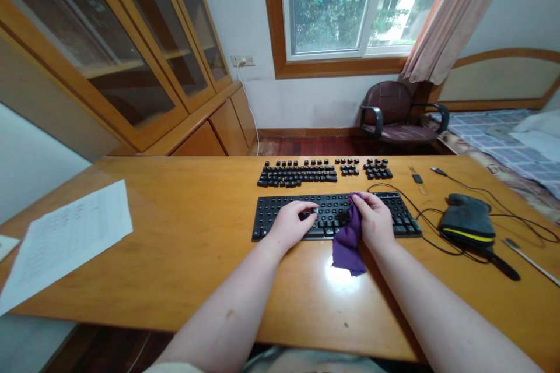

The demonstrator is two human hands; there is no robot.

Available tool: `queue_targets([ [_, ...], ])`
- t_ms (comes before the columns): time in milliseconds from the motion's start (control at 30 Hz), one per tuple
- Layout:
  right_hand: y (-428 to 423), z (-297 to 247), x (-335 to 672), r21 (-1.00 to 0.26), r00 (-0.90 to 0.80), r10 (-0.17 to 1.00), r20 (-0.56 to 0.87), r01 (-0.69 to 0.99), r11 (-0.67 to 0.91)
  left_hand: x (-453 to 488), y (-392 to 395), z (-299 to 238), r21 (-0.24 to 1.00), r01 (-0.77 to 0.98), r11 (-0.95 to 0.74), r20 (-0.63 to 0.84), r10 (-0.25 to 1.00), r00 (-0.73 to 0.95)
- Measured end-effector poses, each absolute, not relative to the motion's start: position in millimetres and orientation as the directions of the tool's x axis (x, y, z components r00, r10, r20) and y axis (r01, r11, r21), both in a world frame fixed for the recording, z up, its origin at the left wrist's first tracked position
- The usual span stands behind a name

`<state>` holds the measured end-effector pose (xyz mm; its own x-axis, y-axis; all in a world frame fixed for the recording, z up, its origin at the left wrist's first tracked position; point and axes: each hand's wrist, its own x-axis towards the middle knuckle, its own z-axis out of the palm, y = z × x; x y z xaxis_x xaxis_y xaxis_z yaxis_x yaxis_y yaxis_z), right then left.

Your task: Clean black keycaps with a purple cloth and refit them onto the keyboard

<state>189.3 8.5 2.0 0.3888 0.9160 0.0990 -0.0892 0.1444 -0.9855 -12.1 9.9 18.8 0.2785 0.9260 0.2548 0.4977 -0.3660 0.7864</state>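
Note:
A black keyboard base (pixel 402 218) with its keycaps off lies across the middle of the wooden desk (pixel 184 233). My left hand (pixel 291 224) rests on its left half, fingers curled in a pinch on a small dark keycap (pixel 314 210). My right hand (pixel 374 218) is closed on a purple cloth (pixel 347 242), pressing it against the keyboard's middle; the cloth's tail hangs down onto the desk. Beyond the keyboard, the removed black keycaps (pixel 301 173) are laid out in rows in keyboard order.
A printed sheet of paper (pixel 65 239) lies at the desk's left edge. At the right are a black brush-like tool with a yellow stripe (pixel 468 221), looping black cables (pixel 429 227) and a thin stick (pixel 529 259). A chair (pixel 394 113) and a bed (pixel 503 134) stand behind.

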Motion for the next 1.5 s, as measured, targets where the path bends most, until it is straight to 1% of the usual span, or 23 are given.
queue_targets([
  [100,7,3,187,-0.987,0.386,0.915,0.115,-0.056,0.148,-16,11,23,0.721,0.560,-0.407,0.264,0.910,0.321],
  [167,7,3,186,-0.988,0.384,0.916,0.120,-0.044,0.148,-18,12,23,0.684,0.604,-0.410,0.244,0.908,0.340],
  [267,7,4,186,-0.988,0.393,0.912,0.120,-0.040,0.147,-20,13,21,0.645,0.664,-0.377,0.191,0.922,0.338],
  [367,7,5,186,-0.989,0.391,0.913,0.119,-0.032,0.143,-21,14,19,0.632,0.699,-0.334,0.141,0.937,0.319],
  [633,8,3,187,-0.990,0.386,0.915,0.120,-0.017,0.138,-20,14,23,0.567,0.726,-0.389,0.096,0.907,0.411],
  [833,9,-1,188,-0.990,0.379,0.918,0.116,-0.034,0.139,-17,10,21,0.499,0.761,-0.414,0.112,0.902,0.417],
  [967,9,0,187,-0.989,0.377,0.919,0.112,-0.046,0.139,-16,9,21,0.499,0.761,-0.414,0.098,0.900,0.425],
  [1100,9,0,187,-0.990,0.376,0.918,0.124,-0.014,0.139,-16,8,22,0.487,0.767,-0.418,0.100,0.899,0.427],
  [1200,9,-1,188,-0.987,0.368,0.916,0.159,0.028,0.160,-15,8,21,0.474,0.766,-0.434,0.109,0.892,0.438],
  [1267,8,0,188,-0.974,0.294,0.931,0.215,0.130,0.184,-15,7,21,0.467,0.769,-0.436,0.115,0.893,0.435],
  [1333,5,3,188,-0.919,0.095,0.955,0.281,0.314,0.239,-15,6,22,0.463,0.770,-0.438,0.126,0.893,0.432],
  [1400,0,8,186,-0.799,-0.180,0.940,0.291,0.495,0.342,-15,5,23,0.466,0.768,-0.439,0.136,0.893,0.428],
  [1467,-4,12,184,-0.681,-0.357,0.899,0.254,0.594,0.428,-16,4,23,0.478,0.764,-0.432,0.137,0.897,0.421],
  [1500,-6,14,182,-0.635,-0.408,0.881,0.237,0.622,0.459,-16,4,23,0.485,0.764,-0.426,0.130,0.899,0.419],
])
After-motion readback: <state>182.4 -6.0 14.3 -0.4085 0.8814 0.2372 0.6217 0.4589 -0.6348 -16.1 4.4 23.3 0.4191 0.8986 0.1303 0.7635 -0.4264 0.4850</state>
